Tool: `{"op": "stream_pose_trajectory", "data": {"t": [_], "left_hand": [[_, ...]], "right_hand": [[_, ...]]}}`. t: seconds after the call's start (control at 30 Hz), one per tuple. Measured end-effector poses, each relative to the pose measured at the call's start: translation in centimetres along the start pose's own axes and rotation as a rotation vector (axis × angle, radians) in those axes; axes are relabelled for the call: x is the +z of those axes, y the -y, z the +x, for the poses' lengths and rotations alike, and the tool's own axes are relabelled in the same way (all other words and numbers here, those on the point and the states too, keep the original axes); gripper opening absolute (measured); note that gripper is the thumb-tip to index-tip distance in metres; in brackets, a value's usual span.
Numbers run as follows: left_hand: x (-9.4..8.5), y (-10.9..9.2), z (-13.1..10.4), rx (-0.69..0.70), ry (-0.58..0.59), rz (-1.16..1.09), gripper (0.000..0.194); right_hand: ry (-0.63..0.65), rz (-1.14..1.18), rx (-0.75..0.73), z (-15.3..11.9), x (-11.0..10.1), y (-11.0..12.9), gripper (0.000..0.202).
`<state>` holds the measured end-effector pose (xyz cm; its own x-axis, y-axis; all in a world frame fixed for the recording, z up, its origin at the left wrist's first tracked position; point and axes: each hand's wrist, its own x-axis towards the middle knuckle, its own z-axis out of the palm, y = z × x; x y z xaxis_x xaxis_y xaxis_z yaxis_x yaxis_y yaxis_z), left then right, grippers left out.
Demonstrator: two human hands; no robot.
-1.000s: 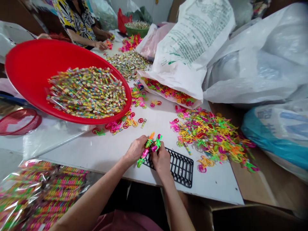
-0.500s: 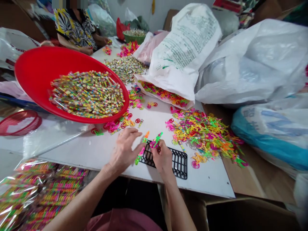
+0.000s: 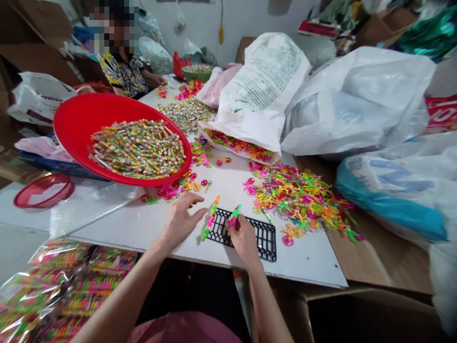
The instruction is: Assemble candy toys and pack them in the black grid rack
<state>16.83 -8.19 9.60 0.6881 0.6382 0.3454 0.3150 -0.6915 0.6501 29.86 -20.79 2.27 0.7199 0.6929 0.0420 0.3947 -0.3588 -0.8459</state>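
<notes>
A black plastic grid tray lies near the table's front edge. Colourful plastic pieces stand in a row along its left end. My right hand is over the tray's middle, its fingers closed on green and pink plastic pieces. To the left of the tray, my left hand is raised with thumb and fingers apart and holds nothing. A heap of bright plastic pieces lies to the right, beyond the tray.
A tilted red basin holds many small wrapped tubes. An open white sack spills pieces at the back. Packed bags sit low at the left. Another person sits at the far left. Large plastic bags fill the right.
The camera view has tilted up, showing more of the room. My left hand's fingers remain apart; my right hand has lowered slightly toward the tray with its pieces.
</notes>
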Motion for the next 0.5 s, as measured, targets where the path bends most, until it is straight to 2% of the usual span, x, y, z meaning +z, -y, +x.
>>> {"op": "stream_pose_trajectory", "data": {"t": [0.1, 0.2, 0.33, 0.5], "left_hand": [[-0.2, 1.3, 1.3, 0.080, 0.141, -0.039, 0.025], [1.2, 1.8, 2.6, 0.234, 0.289, -0.088, 0.026], [2.9, 2.2, 3.6, 0.292, 0.411, -0.144, 0.025], [3.4, 2.7, 3.9, 0.264, 0.398, -0.207, 0.023]], "right_hand": [[-0.024, 0.197, 0.032, 1.0, 1.1, -0.3, 0.017], [-0.017, 0.299, -0.001, 2.0, 2.7, 0.0, 0.014], [0.035, 0.212, 0.033, 2.4, 3.9, 0.0, 0.007], [0.078, -0.056, -0.088, 2.5, 3.4, -0.3, 0.007]]}}
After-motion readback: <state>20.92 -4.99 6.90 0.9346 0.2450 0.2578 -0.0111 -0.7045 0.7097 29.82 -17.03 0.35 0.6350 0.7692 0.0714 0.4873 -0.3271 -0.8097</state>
